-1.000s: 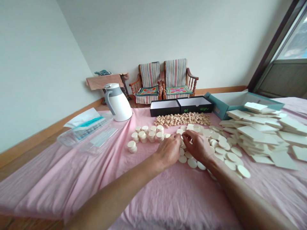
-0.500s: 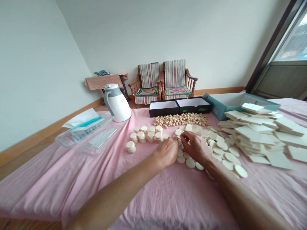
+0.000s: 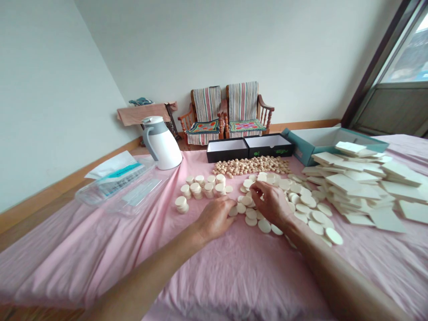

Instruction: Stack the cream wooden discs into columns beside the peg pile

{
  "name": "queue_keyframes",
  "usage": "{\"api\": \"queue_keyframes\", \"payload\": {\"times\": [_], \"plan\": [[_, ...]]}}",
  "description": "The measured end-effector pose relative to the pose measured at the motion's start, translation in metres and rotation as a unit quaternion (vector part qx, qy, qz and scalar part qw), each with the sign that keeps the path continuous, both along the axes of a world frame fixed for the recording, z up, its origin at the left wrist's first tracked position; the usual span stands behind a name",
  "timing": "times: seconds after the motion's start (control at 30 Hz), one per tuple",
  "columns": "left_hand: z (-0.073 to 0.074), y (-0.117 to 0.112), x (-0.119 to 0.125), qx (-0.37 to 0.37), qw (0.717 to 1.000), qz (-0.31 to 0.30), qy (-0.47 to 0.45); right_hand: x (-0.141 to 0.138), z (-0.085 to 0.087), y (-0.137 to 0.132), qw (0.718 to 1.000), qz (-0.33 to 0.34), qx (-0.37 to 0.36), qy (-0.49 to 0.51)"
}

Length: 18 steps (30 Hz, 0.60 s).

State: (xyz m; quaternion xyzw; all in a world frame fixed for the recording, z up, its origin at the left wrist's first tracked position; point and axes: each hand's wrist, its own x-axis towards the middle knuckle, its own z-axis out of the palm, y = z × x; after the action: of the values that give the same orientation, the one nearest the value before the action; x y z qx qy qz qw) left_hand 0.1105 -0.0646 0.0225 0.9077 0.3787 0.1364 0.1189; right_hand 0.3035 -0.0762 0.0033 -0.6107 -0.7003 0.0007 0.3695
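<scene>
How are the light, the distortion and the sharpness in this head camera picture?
In the head view, the wide lens bends the room, so the window frame leans strongly; the light is soft, with only faint shadows on the pink cloth; the window glass is washed out; the left hand, right hand and round discs look fairly sharp.

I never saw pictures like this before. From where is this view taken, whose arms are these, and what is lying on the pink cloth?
A camera worn on a person's head took this picture, so you see that person's own arms from above. On the pink cloth lie loose white discs, stacks of discs, small tan pieces and square white tiles. The left hand lies open beside the discs. The right hand touches them, but I cannot tell whether it holds one.
</scene>
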Motion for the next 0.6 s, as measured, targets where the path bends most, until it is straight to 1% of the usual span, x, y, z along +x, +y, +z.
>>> {"api": "queue_keyframes", "payload": {"times": [0.07,0.13,0.27,0.4,0.47,0.6], "plan": [[-0.002,-0.005,-0.004,0.006,1.000,0.011,0.008,0.000,-0.001,0.000,1.000,0.002,0.001,-0.001],[-0.002,-0.010,-0.010,0.012,0.999,0.036,0.021,0.001,-0.002,0.001,1.000,0.003,0.002,-0.001],[0.004,-0.015,-0.027,0.042,0.991,0.112,0.052,0.001,-0.005,0.002,1.000,0.003,0.000,0.000],[0.008,-0.011,-0.046,0.068,0.974,0.183,0.112,0.001,-0.005,0.002,1.000,0.008,-0.005,-0.004],[0.008,-0.009,-0.055,0.076,0.974,0.183,0.112,0.001,-0.005,0.001,1.000,0.013,-0.004,-0.005],[0.003,-0.011,-0.069,0.062,0.987,0.121,0.083,0.001,-0.006,0.001,1.000,0.007,0.000,-0.008]]}}
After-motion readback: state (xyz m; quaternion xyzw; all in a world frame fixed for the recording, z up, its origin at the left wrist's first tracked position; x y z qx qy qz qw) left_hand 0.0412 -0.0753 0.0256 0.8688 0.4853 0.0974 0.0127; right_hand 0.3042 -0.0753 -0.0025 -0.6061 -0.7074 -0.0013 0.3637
